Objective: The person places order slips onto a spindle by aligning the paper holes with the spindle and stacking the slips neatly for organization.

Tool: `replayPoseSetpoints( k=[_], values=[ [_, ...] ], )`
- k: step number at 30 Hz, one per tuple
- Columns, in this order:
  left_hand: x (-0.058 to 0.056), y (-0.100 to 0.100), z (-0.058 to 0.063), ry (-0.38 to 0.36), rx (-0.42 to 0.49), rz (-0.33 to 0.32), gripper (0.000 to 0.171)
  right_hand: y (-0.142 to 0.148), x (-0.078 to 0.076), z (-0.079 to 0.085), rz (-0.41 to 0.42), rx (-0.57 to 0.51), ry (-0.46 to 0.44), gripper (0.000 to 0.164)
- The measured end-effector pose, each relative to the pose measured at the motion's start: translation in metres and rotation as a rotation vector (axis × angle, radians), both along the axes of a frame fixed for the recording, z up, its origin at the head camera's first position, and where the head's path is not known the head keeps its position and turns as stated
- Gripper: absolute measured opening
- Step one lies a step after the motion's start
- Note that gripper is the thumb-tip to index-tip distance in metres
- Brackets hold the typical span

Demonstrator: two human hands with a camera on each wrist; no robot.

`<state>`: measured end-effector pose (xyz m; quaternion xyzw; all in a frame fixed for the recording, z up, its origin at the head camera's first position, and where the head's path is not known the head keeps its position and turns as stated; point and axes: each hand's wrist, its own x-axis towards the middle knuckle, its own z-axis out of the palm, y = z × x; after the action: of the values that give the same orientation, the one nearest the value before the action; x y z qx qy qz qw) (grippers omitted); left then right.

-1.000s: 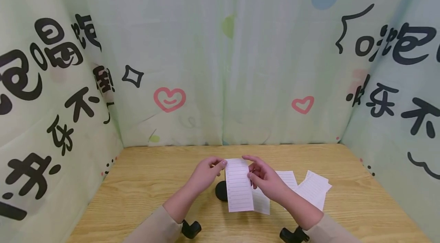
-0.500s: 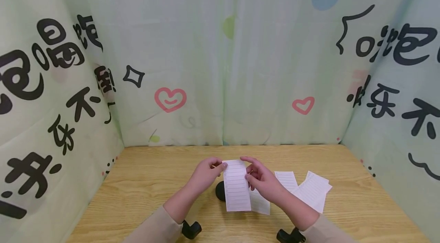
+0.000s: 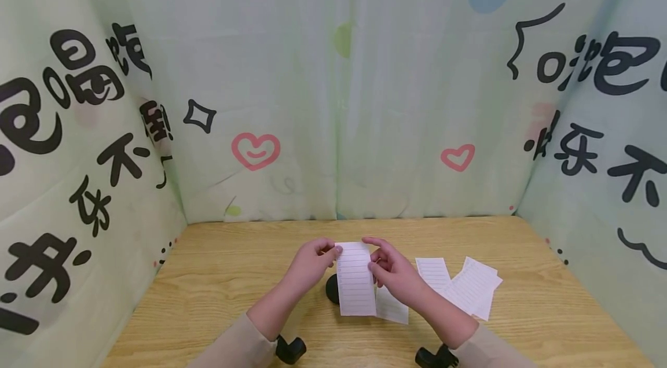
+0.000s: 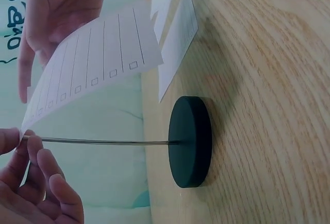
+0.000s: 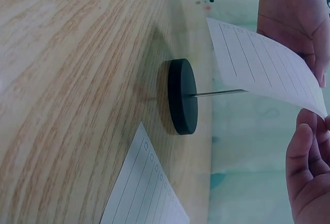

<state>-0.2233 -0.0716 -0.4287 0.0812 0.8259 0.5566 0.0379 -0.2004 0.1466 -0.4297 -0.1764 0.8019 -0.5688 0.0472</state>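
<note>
My left hand (image 3: 310, 264) pinches the upper left corner of a white lined checklist sheet (image 3: 356, 281), right at the top of a thin metal rod (image 4: 103, 141). That rod rises from a round black base (image 4: 191, 141) on the table, forming an upright memo stand. My right hand (image 3: 398, 272) holds the sheet's right edge with thumb and curled fingers, its index finger extended along the top. The sheet bows slightly in the right wrist view, and its lower end hangs free. In the head view it hides the rod and part of the base.
A loose lined sheet (image 3: 392, 305) lies on the wooden table (image 3: 234, 275) beside the stand. Farther right are another sheet (image 3: 432, 271) and some overlapping sheets (image 3: 474, 287). A printed curtain (image 3: 292, 84) encloses the back and sides.
The sheet and my right hand have shifted slightly left, and the sheet's lower edge is a little higher in view. My left hand stays at the same corner.
</note>
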Motion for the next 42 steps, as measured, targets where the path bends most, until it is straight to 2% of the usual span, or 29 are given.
replayPoseSetpoints(
  k=[10, 20, 28, 35, 42],
  values=[
    [-0.001, -0.001, -0.003, -0.04, 0.048, 0.021, 0.023, 0.0, -0.002, -0.004, -0.004, -0.002, -0.002, 0.048],
    [0.0, 0.0, -0.002, -0.072, 0.078, 0.072, 0.019, -0.002, -0.003, -0.007, -0.002, 0.004, 0.009, 0.048],
    [-0.002, 0.0, -0.005, -0.083, 0.103, 0.06, 0.018, -0.004, -0.005, -0.008, -0.026, 0.037, -0.006, 0.048],
    [-0.002, 0.0, -0.008, -0.074, 0.083, 0.053, 0.019, -0.006, -0.005, -0.008, -0.032, 0.027, -0.033, 0.048],
    [-0.002, 0.0, -0.016, -0.042, 0.001, 0.044, 0.018, -0.005, -0.007, -0.013, -0.026, 0.075, -0.04, 0.047]
  ],
)
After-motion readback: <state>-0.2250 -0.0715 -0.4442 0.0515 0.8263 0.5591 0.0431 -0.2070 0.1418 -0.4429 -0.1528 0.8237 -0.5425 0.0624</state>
